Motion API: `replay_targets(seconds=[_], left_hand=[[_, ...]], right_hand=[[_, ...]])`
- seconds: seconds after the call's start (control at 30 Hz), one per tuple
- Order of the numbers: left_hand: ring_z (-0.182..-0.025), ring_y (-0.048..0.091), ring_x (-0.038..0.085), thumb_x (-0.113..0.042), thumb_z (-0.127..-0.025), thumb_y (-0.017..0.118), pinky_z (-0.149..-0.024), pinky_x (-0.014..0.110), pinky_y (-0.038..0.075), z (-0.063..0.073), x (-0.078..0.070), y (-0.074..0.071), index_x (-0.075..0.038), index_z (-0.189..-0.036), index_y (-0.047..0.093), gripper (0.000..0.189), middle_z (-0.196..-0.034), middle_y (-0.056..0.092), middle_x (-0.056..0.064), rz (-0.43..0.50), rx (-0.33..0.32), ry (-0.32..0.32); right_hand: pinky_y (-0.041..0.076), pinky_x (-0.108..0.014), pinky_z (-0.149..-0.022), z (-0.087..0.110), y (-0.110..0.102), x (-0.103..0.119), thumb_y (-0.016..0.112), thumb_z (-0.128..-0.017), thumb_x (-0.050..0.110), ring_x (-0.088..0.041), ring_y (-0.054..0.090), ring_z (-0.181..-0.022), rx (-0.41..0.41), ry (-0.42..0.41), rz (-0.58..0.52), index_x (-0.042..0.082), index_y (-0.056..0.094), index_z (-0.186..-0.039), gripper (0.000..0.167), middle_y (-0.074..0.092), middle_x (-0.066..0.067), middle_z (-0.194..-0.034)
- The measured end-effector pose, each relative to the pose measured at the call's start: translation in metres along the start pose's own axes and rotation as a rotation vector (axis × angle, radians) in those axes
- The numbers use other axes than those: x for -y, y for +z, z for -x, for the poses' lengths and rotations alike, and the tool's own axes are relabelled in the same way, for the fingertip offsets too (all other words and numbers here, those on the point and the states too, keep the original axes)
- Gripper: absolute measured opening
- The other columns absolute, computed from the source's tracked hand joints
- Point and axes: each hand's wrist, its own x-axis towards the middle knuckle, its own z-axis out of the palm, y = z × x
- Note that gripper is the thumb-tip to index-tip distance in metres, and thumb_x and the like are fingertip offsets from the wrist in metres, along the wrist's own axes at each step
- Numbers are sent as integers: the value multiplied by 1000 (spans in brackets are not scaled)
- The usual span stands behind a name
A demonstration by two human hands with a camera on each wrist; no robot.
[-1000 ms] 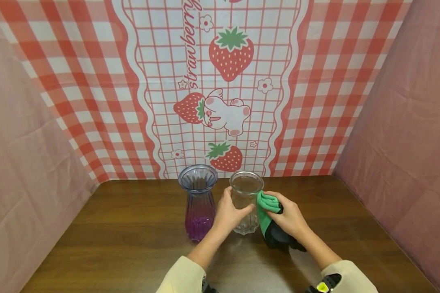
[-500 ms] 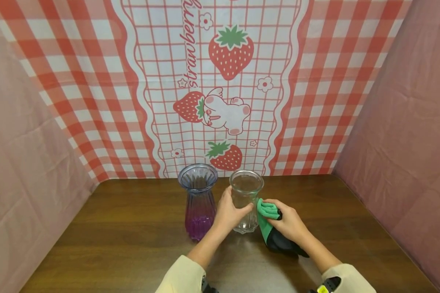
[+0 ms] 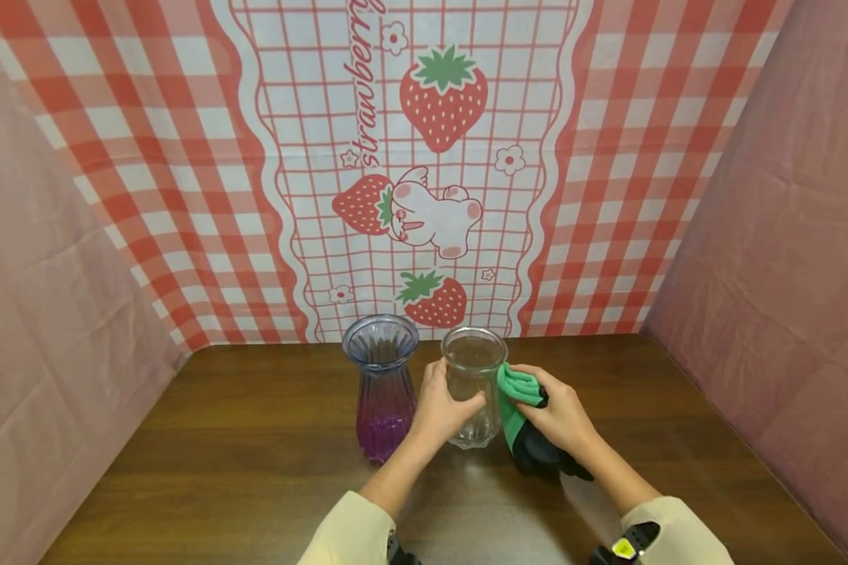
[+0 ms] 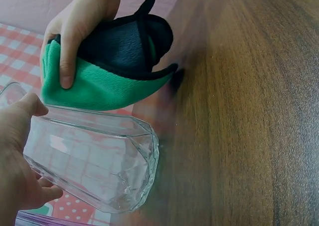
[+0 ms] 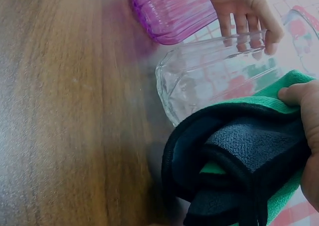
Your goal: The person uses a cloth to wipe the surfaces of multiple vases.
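Observation:
A clear glass vase with a flared rim stands upright on the wooden table. My left hand grips it from the left, thumb across the front and fingers behind. In my right hand is a folded cleaning cloth, green on one side and dark grey with black edging on the other. The cloth lies against the right side of the vase, just under the rim. The left wrist view shows the cloth along the glass, pinched by the right thumb. Its loose dark end hangs below the right hand.
A second vase, bluish at the top and purple at the bottom, stands just left of my left hand. Behind the table hangs a red checked strawberry cloth. Pink fabric walls close off both sides.
My right hand with the cloth slid down the side of the vase, then came back up near the rim. The left hand keeps its grip, and the vase stays in place.

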Motion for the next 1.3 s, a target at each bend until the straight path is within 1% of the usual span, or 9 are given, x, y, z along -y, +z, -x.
replay_targets(seconds=[0.17, 0.4, 0.6, 0.8, 0.97, 1.17, 1.3], left_hand=[[-116, 52, 31, -25, -69, 73, -100, 45, 44, -1, 0, 1, -1, -134, 42, 75, -126, 51, 17, 6, 9, 9], [-119, 51, 31, -27, -72, 71, -102, 45, 42, 0, 2, 4, -2, -135, 39, 76, -128, 50, 17, 3, 19, 6], [-121, 49, 31, -36, -73, 76, -101, 48, 42, 2, 1, 4, -2, -138, 35, 84, -130, 47, 17, 20, 28, -4], [-124, 47, 32, -37, -72, 78, -103, 48, 41, 2, 2, 7, -1, -139, 34, 88, -133, 46, 18, 26, 10, -24], [-127, 44, 33, -38, -73, 78, -105, 48, 39, 3, 3, 9, 1, -139, 33, 89, -136, 43, 18, 7, -4, -33], [-124, 47, 32, -35, -73, 78, -103, 47, 41, 2, 3, 10, 1, -137, 35, 85, -132, 47, 18, -6, -32, 3], [-123, 48, 31, -31, -72, 79, -103, 46, 42, 1, 2, 9, 0, -137, 36, 83, -131, 48, 17, 0, -43, 16]], right_hand=[[53, -41, -75, -2, 0, 2, 76, -75, 4, -24, 64, -93, 6, 10, 2, 10, 59, -122, 50, 67, -12, -112], [52, -41, -76, 4, 1, -1, 75, -76, 4, -25, 64, -93, 88, 53, 20, 10, 59, -121, 48, 67, -12, -111], [52, -40, -76, 10, 4, -6, 75, -75, 4, -23, 64, -92, 147, 63, 50, 9, 60, -120, 48, 67, -13, -110], [52, -38, -75, 11, 5, -7, 75, -75, 5, -20, 62, -90, 199, 62, 69, 8, 60, -119, 47, 67, -11, -110], [52, -39, -76, 10, 4, -6, 75, -75, 4, -21, 63, -91, 180, 45, 74, 7, 60, -120, 47, 67, -12, -111], [53, -43, -78, 7, 1, -2, 75, -75, 2, -26, 64, -94, 87, 14, 50, 8, 59, -121, 50, 66, -14, -112], [53, -44, -77, 2, -1, 1, 75, -75, 1, -28, 64, -96, 31, -26, 24, 7, 57, -123, 52, 65, -15, -115]])
